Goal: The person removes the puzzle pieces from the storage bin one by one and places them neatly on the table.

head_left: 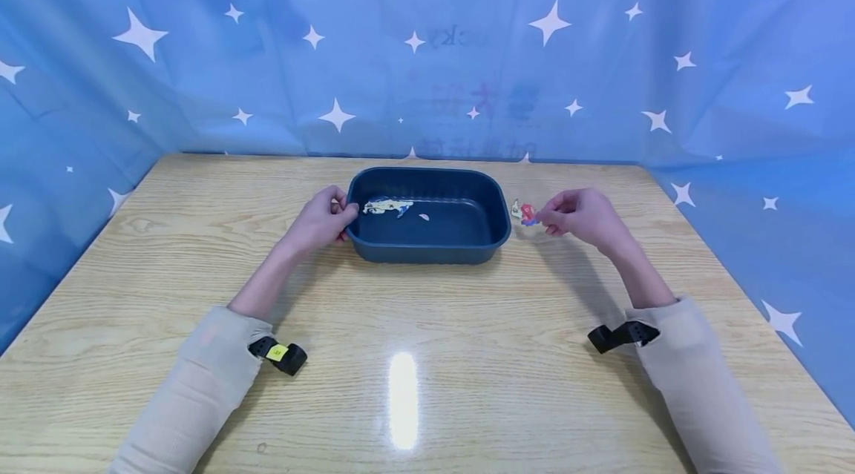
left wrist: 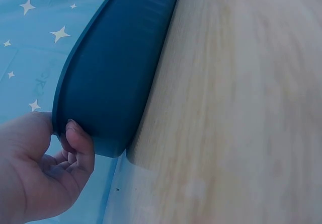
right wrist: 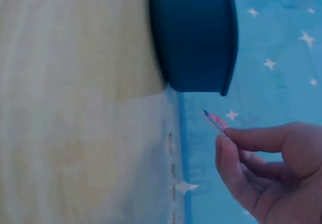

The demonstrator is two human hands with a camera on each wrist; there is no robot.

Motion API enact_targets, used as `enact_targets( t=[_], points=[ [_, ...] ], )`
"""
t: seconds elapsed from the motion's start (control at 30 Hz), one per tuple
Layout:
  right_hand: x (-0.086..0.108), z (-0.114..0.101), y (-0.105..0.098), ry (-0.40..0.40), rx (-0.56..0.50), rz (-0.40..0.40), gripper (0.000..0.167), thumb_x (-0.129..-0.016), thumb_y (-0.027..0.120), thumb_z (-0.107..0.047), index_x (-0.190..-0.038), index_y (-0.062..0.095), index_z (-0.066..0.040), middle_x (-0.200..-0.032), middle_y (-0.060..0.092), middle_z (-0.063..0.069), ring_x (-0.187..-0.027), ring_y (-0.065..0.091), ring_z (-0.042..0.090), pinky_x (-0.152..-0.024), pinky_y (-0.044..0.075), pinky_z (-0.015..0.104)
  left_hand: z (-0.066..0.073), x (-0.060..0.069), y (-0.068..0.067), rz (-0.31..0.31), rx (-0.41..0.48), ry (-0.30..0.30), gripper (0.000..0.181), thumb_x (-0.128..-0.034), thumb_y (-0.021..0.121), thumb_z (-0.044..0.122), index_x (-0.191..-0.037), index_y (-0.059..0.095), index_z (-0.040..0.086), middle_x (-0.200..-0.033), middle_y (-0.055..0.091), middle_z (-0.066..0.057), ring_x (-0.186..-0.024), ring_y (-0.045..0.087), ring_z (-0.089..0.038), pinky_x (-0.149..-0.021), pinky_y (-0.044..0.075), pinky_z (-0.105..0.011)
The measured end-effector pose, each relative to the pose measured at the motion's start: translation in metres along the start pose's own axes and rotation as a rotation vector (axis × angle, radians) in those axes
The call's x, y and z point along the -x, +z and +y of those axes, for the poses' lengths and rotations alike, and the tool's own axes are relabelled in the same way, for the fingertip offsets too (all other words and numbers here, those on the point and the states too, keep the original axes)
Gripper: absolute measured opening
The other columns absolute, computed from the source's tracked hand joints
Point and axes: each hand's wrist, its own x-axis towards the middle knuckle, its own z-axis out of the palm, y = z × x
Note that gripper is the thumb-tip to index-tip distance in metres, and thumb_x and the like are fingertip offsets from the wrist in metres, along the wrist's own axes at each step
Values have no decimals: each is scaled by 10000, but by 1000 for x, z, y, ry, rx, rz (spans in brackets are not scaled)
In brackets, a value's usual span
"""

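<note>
A dark blue rectangular basin [head_left: 427, 254] stands on the table. My left hand [head_left: 323, 220] grips its left rim, thumb over the edge and fingers outside, as the left wrist view also shows. Inside lie a cream-coloured flat cutout with blue marks [head_left: 387, 206] and a tiny pale piece [head_left: 424, 217]. To the right of the basin, my right hand [head_left: 582, 219] pinches a small thin red and blue piece [head_left: 528, 213] between thumb and fingertips; edge-on in the right wrist view, it is held apart from the basin. Beside it shows a small cream piece [head_left: 516, 209]; I cannot tell whether it is attached.
The wood-grain table [head_left: 320, 370] extends in front of and to both sides of the basin. A blue curtain with white stars [head_left: 427, 73] hangs behind and along the sides. Black wrist cameras [head_left: 287, 357] are strapped over both pale sleeves [head_left: 194, 392].
</note>
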Motion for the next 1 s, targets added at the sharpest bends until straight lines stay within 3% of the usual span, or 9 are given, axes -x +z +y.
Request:
enact_targets(
  t=[0.23, 0.47, 1.0],
  points=[
    [2, 8, 7, 29, 31, -68, 212, -988, 658, -150, -1025, 665, 58, -906, 738, 108, -836, 734, 253, -819, 591, 383, 0, 0, 1, 6, -2, -2, 174, -1057, 511, 176, -988, 418, 46, -687, 481, -36, -622, 601, -210, -597, 540, -314],
    [-3, 15, 15, 18, -36, -125, 194, -988, 645, -86, -1042, 669, 98, -924, 735, 146, -810, 736, 219, -753, 606, 319, 1, 2, 1, 7, 10, -3, 174, -1056, 513, 177, -996, 420, 42, -684, 480, -39, -635, 608, -244, -599, 543, -318],
    [-1, 13, 10, -13, 24, -160, 216, -1001, 614, -112, -1066, 675, 85, -899, 730, 138, -808, 702, 228, -739, 595, 330, 0, 2, 0, 6, 0, 3, 177, -1056, 513, 178, -990, 417, 44, -689, 480, -40, -637, 611, -247, -599, 542, -323]
  ],
)
